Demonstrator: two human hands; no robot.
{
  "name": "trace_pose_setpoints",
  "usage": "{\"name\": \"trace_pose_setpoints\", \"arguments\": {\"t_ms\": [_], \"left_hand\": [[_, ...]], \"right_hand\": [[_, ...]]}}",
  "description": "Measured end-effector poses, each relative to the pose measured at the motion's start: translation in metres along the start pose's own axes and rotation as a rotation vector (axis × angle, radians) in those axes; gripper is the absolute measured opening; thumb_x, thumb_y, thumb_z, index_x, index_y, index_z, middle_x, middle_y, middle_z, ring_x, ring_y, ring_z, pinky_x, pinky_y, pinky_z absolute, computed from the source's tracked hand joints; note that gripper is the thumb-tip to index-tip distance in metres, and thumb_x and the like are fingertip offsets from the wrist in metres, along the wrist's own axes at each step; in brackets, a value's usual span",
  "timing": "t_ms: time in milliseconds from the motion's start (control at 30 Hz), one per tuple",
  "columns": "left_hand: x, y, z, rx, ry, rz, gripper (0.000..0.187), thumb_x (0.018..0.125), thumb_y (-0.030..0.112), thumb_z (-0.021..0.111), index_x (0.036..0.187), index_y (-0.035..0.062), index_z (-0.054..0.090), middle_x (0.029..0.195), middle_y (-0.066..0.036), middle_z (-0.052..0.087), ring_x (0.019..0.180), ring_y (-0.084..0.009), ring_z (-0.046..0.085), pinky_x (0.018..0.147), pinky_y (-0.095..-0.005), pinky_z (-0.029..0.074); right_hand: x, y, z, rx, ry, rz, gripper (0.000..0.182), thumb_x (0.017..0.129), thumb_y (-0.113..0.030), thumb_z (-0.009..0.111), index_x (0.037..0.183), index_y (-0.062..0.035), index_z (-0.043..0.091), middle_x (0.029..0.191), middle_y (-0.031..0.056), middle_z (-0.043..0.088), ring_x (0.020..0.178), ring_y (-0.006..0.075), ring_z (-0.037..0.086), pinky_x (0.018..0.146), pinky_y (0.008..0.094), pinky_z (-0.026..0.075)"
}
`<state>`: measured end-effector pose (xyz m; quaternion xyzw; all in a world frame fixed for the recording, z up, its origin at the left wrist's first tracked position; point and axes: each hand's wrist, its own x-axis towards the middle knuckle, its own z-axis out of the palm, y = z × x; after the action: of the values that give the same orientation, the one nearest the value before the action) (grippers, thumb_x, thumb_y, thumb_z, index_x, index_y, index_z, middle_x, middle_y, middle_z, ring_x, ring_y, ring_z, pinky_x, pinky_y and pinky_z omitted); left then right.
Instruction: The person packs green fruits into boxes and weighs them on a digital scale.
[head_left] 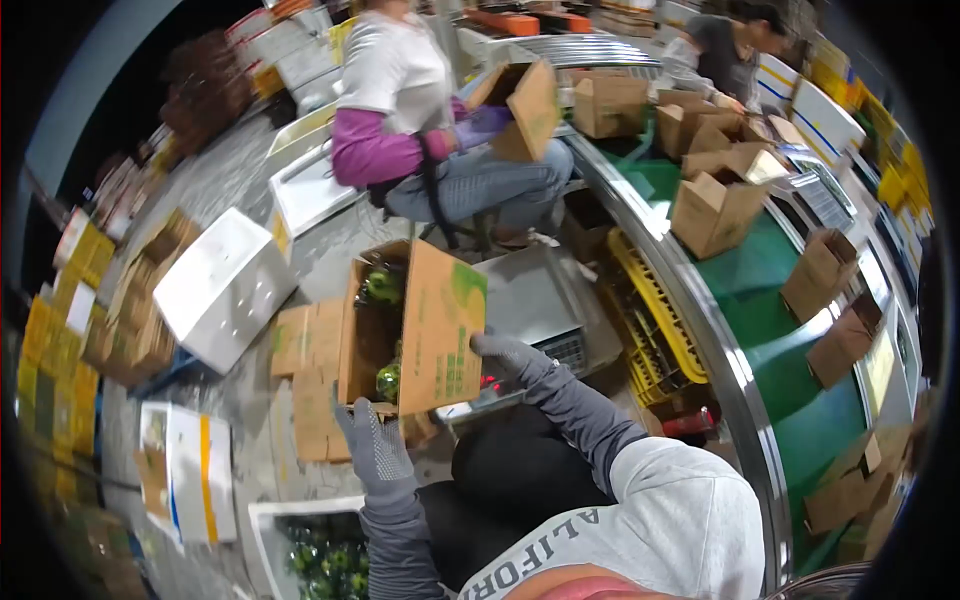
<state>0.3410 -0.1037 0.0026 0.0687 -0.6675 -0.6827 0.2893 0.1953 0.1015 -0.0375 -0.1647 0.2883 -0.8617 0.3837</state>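
An open cardboard box (pixel 445 325) with green print is tilted between my two hands, its opening turned to the left. Inside it, green round produce (pixel 385 285) in clear wrap shows near the top and bottom. My left hand (pixel 378 447), in a grey dotted glove, grips the box's lower edge. At its right side, my right hand (pixel 508 357), gloved alike, holds the panel edge. Behind the box stands a scale (pixel 530 290) with a metal plate. Below my left hand, a white foam box (pixel 262 520) holds more green produce.
A green conveyor belt (pixel 745 300) with metal rails curves along the right, carrying several open cardboard boxes. A yellow crate (pixel 655 320) stands beside it. One co-worker sits ahead holding a box (pixel 528 110); another person is beyond the belt. White foam boxes (pixel 225 290) stand left.
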Motion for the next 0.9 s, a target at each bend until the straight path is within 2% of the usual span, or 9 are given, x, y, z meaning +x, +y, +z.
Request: {"name": "trace_pose_setpoints", "arguments": {"t_ms": [267,300,400,433,533,600,767,833,900], "left_hand": [[0.073,-0.021,0.109,-0.159,-0.364,-0.148,0.059,0.083,-0.003,0.054,0.137,-0.0002,0.032,0.135,-0.018,0.038,0.119,-0.028,0.046,0.097,-0.0357,0.042],[0.081,-0.023,0.117,-0.232,-0.361,-0.202,0.063,0.083,-0.002,0.054,0.14,-0.0004,0.026,0.133,-0.017,0.039,0.118,-0.027,0.046,0.097,-0.0345,0.041],[0.11,-0.043,0.129,-0.241,-0.374,-0.296,0.067,0.083,-0.002,0.052,0.142,-0.0019,0.02,0.133,-0.017,0.039,0.121,-0.0242,0.044,0.101,-0.0335,0.038],[0.117,-0.056,0.136,-0.235,-0.392,-0.305,0.069,0.081,-0.003,0.053,0.142,-0.0023,0.02,0.134,-0.017,0.038,0.123,-0.0248,0.041,0.103,-0.0342,0.035],[0.128,-0.12,0.153,0.492,-0.554,-0.236,0.071,0.082,0.004,0.051,0.144,-0.001,0.016,0.137,-0.016,0.035,0.127,-0.0243,0.034,0.105,-0.0303,0.029],[0.122,-0.142,0.149,-0.039,-0.424,-0.386,0.075,0.083,0.012,0.056,0.146,0.0044,0.015,0.138,-0.018,0.034,0.126,-0.023,0.035,0.104,-0.0279,0.029],[0.115,-0.113,0.137,0.239,-0.512,-0.251,0.076,0.085,0.019,0.063,0.144,0.0003,0.018,0.136,-0.018,0.037,0.124,-0.0231,0.038,0.103,-0.0304,0.032],[0.116,-0.104,0.137,0.479,-0.442,-0.15,0.075,0.082,0.014,0.067,0.141,-0.002,0.024,0.135,-0.017,0.037,0.123,-0.0222,0.039,0.102,-0.0313,0.034],[0.114,-0.11,0.136,-0.015,-0.386,-0.327,0.075,0.08,0.013,0.07,0.14,-0.0022,0.028,0.133,-0.016,0.04,0.121,-0.0206,0.041,0.1,-0.0296,0.035]], "right_hand": [[-0.071,-0.054,-0.031,-0.191,0.319,0.206,0.07,0.075,-0.033,0.073,0.135,-0.017,0.041,0.125,0.0048,0.054,0.109,0.0203,0.055,0.083,0.0468,0.05],[-0.057,-0.038,-0.05,-0.172,0.276,-0.025,0.062,0.079,-0.027,0.072,0.13,-0.0039,0.045,0.119,0.0097,0.058,0.104,0.022,0.057,0.087,0.0389,0.048],[-0.05,-0.025,-0.079,-0.037,0.154,0.069,0.064,0.082,-0.031,0.069,0.136,-0.0096,0.04,0.13,0.0051,0.052,0.126,0.0217,0.042,0.096,0.0418,0.044],[-0.04,-0.019,-0.106,-0.349,0.196,0.078,0.056,0.088,-0.026,0.063,0.134,-0.0036,0.041,0.121,0.0088,0.056,0.109,0.0197,0.053,0.094,0.0368,0.044],[-0.054,-0.042,-0.078,-0.735,0.302,0.419,0.045,0.092,-0.031,0.058,0.125,-0.0003,0.052,0.109,0.0068,0.062,0.101,0.0139,0.056,0.091,0.0319,0.044],[-0.066,-0.045,-0.076,-0.396,0.294,0.31,0.039,0.092,-0.033,0.055,0.115,-0.0018,0.06,0.103,0.0052,0.064,0.096,0.0149,0.059,0.084,0.0293,0.049],[-0.097,-0.098,-0.07,-0.295,0.173,0.227,0.064,0.084,-0.035,0.064,0.128,0.0076,0.044,0.12,0.0229,0.055,0.101,0.0286,0.061,0.084,0.0372,0.053],[-0.104,-0.119,-0.07,-0.272,0.152,0.134,0.048,0.088,-0.026,0.059,0.122,0.0062,0.051,0.114,0.019,0.059,0.097,0.0247,0.063,0.08,0.0322,0.053],[-0.103,-0.135,-0.073,-0.371,0.233,0.063,0.042,0.088,-0.023,0.059,0.119,0.0053,0.053,0.109,0.018,0.061,0.094,0.0242,0.064,0.077,0.0316,0.054]]}}
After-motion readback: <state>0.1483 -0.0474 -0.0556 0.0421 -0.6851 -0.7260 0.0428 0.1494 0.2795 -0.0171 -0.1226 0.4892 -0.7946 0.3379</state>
